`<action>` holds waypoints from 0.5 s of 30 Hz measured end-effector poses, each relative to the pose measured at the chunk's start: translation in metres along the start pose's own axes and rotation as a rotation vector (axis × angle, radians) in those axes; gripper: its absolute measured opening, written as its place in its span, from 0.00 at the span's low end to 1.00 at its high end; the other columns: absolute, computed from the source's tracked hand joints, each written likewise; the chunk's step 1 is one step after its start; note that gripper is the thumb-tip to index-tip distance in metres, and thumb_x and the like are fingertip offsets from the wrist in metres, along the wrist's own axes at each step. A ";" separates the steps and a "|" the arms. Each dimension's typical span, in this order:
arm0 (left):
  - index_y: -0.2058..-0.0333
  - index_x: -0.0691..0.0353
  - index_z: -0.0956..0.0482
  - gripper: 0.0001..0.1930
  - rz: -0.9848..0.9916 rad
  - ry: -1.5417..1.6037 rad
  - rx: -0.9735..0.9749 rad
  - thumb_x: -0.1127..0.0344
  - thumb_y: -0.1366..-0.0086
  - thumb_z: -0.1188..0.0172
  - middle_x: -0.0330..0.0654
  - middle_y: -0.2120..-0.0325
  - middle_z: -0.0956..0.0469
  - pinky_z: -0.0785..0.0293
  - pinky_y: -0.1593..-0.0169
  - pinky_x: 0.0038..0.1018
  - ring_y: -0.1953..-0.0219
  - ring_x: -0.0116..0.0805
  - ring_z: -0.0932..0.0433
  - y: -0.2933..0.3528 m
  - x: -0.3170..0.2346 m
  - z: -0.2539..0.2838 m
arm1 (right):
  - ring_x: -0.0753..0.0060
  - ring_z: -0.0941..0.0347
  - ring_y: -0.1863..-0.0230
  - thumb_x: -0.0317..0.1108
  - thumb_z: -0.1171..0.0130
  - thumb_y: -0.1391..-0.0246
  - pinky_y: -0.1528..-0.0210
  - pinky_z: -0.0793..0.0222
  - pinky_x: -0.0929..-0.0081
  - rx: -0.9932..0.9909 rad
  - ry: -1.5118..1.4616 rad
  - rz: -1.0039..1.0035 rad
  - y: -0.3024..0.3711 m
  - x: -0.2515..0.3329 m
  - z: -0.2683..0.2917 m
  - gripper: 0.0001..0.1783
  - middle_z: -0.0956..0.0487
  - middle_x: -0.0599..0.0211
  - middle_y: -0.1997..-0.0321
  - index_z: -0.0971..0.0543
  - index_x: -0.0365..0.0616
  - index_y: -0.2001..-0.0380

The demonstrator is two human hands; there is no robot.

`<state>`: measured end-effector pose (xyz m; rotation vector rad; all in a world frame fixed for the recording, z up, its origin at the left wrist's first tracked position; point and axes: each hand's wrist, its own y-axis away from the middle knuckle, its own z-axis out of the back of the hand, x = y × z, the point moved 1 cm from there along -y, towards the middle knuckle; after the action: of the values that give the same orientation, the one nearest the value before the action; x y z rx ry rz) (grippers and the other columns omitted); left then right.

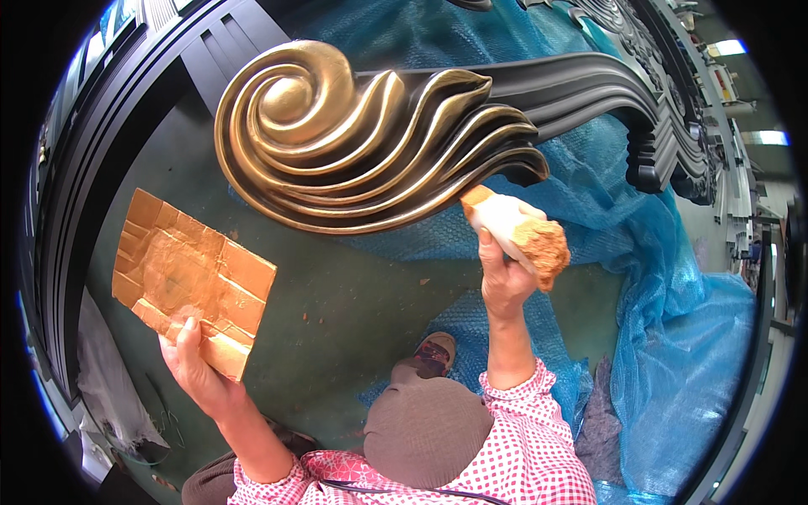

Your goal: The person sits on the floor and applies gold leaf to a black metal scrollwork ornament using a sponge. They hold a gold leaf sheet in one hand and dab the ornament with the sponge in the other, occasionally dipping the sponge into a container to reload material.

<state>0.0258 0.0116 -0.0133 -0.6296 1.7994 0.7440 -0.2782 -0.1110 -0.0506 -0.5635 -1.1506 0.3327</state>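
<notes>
Raising right hand, fingers around sponge, toward gilded scroll

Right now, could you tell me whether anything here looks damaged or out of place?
The cardboard sheet in the left hand is creased and smeared with gold. Small gold flecks dot the green floor. The sponge in the right hand is ragged and gold-stained. The gilded scroll carving looks intact.

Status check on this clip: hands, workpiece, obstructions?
Left hand holds gold-smeared board. Right hand presses gold-stained sponge to gilded scroll carving. Nothing between them.
</notes>
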 end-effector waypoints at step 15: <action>0.59 0.67 0.33 0.12 -0.022 0.005 -0.009 0.71 0.42 0.48 0.39 0.66 0.29 0.31 0.56 0.24 0.63 0.27 0.28 0.001 -0.001 -0.002 | 0.66 0.29 0.61 0.29 0.35 0.55 0.55 0.34 0.73 -0.103 0.014 -0.072 -0.012 -0.013 0.008 0.20 0.27 0.59 0.59 0.30 0.37 0.59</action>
<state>0.0244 0.0103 -0.0113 -0.6567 1.7915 0.7359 -0.2909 -0.1257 -0.0513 -0.6124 -1.1759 0.2083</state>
